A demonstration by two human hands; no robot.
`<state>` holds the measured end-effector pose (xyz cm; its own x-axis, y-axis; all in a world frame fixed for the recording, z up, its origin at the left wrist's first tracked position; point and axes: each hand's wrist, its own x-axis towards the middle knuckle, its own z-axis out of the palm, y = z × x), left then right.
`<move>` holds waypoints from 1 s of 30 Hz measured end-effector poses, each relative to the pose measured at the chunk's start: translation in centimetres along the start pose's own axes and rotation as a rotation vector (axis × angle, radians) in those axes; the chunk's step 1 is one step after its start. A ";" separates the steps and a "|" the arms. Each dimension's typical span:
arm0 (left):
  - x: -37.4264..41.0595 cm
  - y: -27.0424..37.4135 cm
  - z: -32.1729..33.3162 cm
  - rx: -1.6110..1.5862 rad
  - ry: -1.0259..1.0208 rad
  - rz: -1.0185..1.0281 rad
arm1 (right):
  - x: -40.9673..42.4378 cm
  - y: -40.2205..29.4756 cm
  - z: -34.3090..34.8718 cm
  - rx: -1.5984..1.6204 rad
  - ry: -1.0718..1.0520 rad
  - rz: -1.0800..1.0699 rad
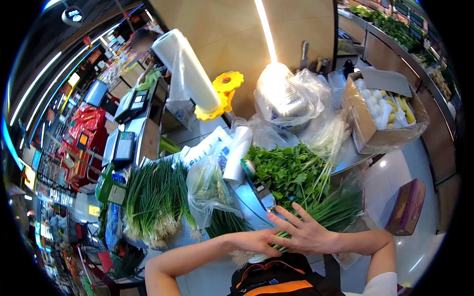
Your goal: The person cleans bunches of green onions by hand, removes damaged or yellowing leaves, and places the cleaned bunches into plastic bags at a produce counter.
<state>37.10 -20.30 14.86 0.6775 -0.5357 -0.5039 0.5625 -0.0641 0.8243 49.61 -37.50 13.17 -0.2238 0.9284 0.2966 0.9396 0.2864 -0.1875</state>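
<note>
Close to my body, my left hand grips a bunch of scallions near the white, rooted end. Its green leaves fan out to the right across the table. Over that bunch lies my right hand, fingers spread, its fingertips beside a metal tape dispenser. Whether the right palm presses on the stalks is hidden. Just beyond is a heap of leafy greens, perhaps Chinese celery. A larger pile of scallions lies to the left, roots towards me. Between them sits a clear plastic bag with vegetables inside.
A white plastic bag roll lies mid-table; a larger roll stands on a yellow holder. Bagged clear containers and an open carton are at back right. Scales stand left. A person is further off.
</note>
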 end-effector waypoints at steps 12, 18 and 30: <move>-4.3 -9.1 -3.5 -0.323 0.460 -0.131 | -0.3 -1.9 7.1 0.525 -0.008 0.328; -10.5 -12.1 -4.4 1.558 1.591 -0.076 | 0.3 -1.7 10.4 0.672 -0.357 0.582; -13.5 -14.6 -10.4 0.208 1.599 0.464 | 14.2 -4.3 19.1 0.915 -0.130 0.979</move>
<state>24.71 -3.37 6.97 0.5988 0.7876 0.1456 0.2105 -0.3301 0.9202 37.48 -21.02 0.27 0.3641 0.8418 -0.3985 0.2287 -0.4955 -0.8379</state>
